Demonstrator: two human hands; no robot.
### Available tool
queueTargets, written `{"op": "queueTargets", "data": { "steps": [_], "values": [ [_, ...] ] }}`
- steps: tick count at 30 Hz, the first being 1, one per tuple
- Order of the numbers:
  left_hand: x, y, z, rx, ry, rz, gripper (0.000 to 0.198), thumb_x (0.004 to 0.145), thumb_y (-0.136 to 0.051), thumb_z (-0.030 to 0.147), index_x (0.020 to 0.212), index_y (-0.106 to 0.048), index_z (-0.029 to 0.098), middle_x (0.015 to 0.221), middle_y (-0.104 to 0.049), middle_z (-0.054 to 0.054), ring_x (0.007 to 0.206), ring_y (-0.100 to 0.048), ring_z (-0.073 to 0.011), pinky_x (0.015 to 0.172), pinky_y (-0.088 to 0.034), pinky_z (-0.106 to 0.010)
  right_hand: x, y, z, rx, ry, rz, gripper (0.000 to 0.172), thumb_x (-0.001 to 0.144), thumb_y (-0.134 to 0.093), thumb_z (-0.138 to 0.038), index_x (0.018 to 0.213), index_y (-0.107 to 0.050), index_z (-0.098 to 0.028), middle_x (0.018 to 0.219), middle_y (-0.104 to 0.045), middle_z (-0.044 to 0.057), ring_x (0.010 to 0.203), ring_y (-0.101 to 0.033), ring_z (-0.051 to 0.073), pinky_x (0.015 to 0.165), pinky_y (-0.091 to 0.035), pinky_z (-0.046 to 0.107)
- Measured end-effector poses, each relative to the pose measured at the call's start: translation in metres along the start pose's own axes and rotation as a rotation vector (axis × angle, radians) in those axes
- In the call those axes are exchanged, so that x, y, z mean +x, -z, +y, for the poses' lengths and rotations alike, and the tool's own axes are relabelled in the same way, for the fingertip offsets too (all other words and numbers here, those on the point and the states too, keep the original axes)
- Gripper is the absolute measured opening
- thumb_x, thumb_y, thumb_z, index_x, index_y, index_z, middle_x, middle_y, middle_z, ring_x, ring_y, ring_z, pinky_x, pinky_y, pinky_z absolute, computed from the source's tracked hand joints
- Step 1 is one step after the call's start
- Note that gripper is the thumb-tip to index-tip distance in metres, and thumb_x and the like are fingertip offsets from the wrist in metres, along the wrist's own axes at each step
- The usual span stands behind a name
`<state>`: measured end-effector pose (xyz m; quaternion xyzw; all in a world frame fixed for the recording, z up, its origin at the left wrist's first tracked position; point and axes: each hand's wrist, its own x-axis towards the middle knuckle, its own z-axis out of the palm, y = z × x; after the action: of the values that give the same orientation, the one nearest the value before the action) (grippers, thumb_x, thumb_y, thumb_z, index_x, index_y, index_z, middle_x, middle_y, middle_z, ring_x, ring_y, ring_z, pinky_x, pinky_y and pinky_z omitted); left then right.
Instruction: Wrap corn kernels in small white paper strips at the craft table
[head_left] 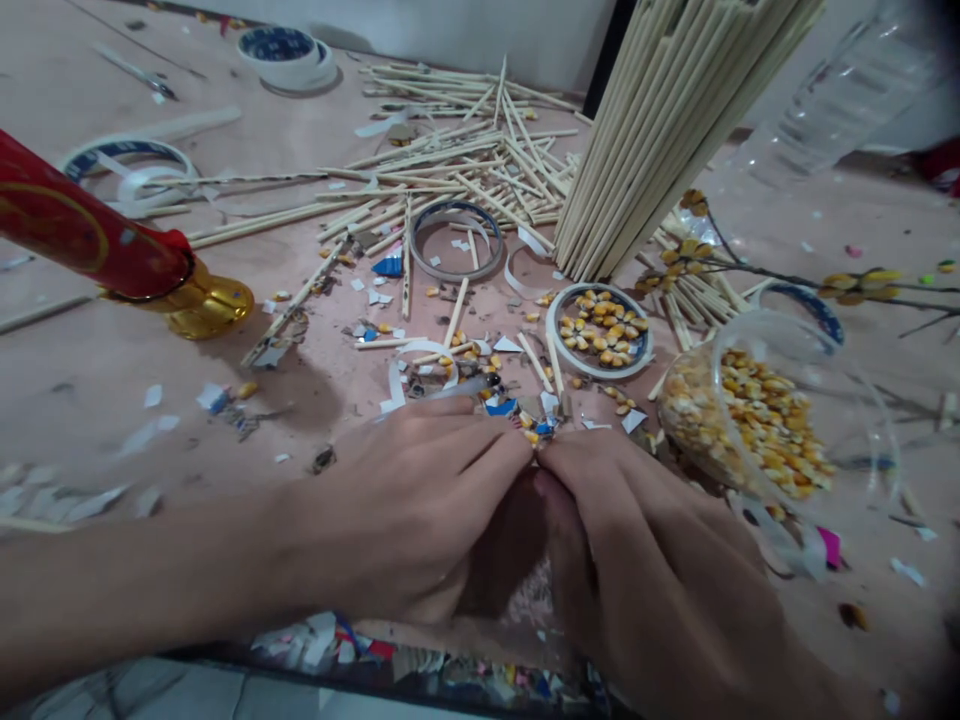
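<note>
My left hand (pixel 420 500) and my right hand (pixel 645 540) meet low in the middle of the view, fingers bent inward and pinched together at the tips. What sits between the fingertips is hidden; a yellow kernel (pixel 531 437) and bits of blue paper show just beyond them. A pale pen-like tube with a dark tip (pixel 469 386) lies right behind my left knuckles. Beyond my right hand is a roll of white tape (pixel 551 335) whose middle is filled with corn kernels (pixel 604 328). A clear plastic tub (pixel 731 365) of corn kernels tilts to the right.
Many loose wooden sticks (pixel 450 170) spread across the back, near an upright bundle of sticks (pixel 660 130). A red and gold cylinder (pixel 82 225) leans in from the left. Tape rolls (pixel 281 65), a clear bottle (pixel 832 95), a kernel-flowered twig (pixel 772 272) and paper scraps surround my hands.
</note>
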<state>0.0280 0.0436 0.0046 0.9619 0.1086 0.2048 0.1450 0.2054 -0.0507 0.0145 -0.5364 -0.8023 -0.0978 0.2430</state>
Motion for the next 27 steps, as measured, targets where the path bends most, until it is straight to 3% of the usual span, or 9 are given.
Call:
{"op": "queueTargets", "data": {
  "steps": [2, 5, 7, 9, 12, 16, 22, 27],
  "values": [
    [0.000, -0.001, -0.001, 0.040, -0.003, -0.014, 0.018, 0.092, -0.033, 0.014, 0.090, -0.051, 0.016, 0.078, -0.062, -0.004, 0.069, -0.054, -0.0192, 0.071, -0.045, -0.035, 0.003, 0.000, -0.001, -0.044, 0.018, -0.017, 0.016, 0.090, -0.052, -0.008, 0.103, -0.061, -0.006, 0.087, -0.070, 0.016, 0.077, -0.066, 0.029, 0.064, -0.052, 0.039],
    [0.001, -0.004, -0.002, 0.040, -0.026, -0.010, 0.018, 0.092, -0.035, 0.016, 0.085, -0.052, 0.017, 0.074, -0.060, -0.004, 0.063, -0.050, -0.0178, 0.069, -0.046, -0.034, 0.007, -0.001, -0.002, 0.046, -0.024, -0.120, 0.012, 0.086, -0.051, -0.006, 0.086, -0.059, -0.015, 0.071, -0.061, 0.009, 0.059, -0.058, 0.025, 0.050, -0.050, 0.038],
    [0.001, -0.006, -0.003, 0.028, -0.072, 0.012, 0.016, 0.088, -0.037, 0.014, 0.084, -0.052, 0.016, 0.073, -0.060, -0.005, 0.062, -0.050, -0.0184, 0.067, -0.047, -0.034, 0.008, -0.003, -0.004, 0.079, -0.040, -0.170, 0.017, 0.088, -0.047, -0.003, 0.086, -0.060, -0.014, 0.073, -0.060, 0.009, 0.060, -0.057, 0.025, 0.053, -0.053, 0.039],
    [0.001, -0.008, -0.003, 0.007, -0.101, 0.043, 0.013, 0.083, -0.039, 0.012, 0.084, -0.051, 0.016, 0.073, -0.060, -0.007, 0.063, -0.050, -0.0197, 0.064, -0.046, -0.035, 0.007, -0.005, -0.005, 0.088, -0.026, -0.136, 0.022, 0.088, -0.042, -0.002, 0.092, -0.062, -0.010, 0.078, -0.064, 0.012, 0.066, -0.060, 0.027, 0.060, -0.056, 0.041],
    [-0.002, -0.011, -0.004, -0.037, -0.104, 0.076, 0.011, 0.080, -0.040, 0.010, 0.079, -0.049, 0.017, 0.070, -0.056, -0.007, 0.061, -0.046, -0.0194, 0.060, -0.044, -0.035, 0.006, -0.004, -0.004, 0.144, 0.002, -0.119, 0.023, 0.089, -0.041, -0.002, 0.091, -0.062, -0.010, 0.077, -0.063, 0.011, 0.065, -0.058, 0.024, 0.058, -0.051, 0.038],
    [-0.005, -0.015, -0.006, -0.092, -0.111, 0.058, 0.010, 0.087, -0.039, 0.016, 0.085, -0.049, 0.015, 0.075, -0.058, -0.008, 0.064, -0.049, -0.0205, 0.058, -0.041, -0.035, 0.004, 0.000, 0.002, 0.277, -0.029, -0.252, 0.020, 0.092, -0.045, -0.007, 0.081, -0.058, -0.017, 0.070, -0.052, 0.001, 0.059, -0.050, 0.018, 0.052, -0.038, 0.035],
    [-0.003, -0.012, -0.007, -0.205, -0.146, -0.004, 0.028, 0.102, -0.029, 0.032, 0.087, -0.046, 0.017, 0.071, -0.053, -0.004, 0.061, -0.043, -0.0167, 0.062, -0.042, -0.033, 0.002, 0.001, 0.001, 0.380, -0.025, -0.224, 0.016, 0.094, -0.046, -0.008, 0.086, -0.059, -0.013, 0.071, -0.053, -0.001, 0.062, -0.047, 0.014, 0.055, -0.036, 0.032],
    [0.001, -0.009, -0.007, -0.236, -0.130, -0.056, 0.021, 0.099, -0.036, 0.030, 0.086, -0.047, 0.017, 0.073, -0.056, -0.005, 0.063, -0.044, -0.0175, 0.063, -0.042, -0.034, 0.004, 0.002, 0.003, 0.448, -0.069, -0.235, 0.020, 0.094, -0.046, -0.008, 0.079, -0.054, -0.016, 0.067, -0.045, -0.004, 0.058, -0.040, 0.010, 0.052, -0.032, 0.027]
  ]
}}
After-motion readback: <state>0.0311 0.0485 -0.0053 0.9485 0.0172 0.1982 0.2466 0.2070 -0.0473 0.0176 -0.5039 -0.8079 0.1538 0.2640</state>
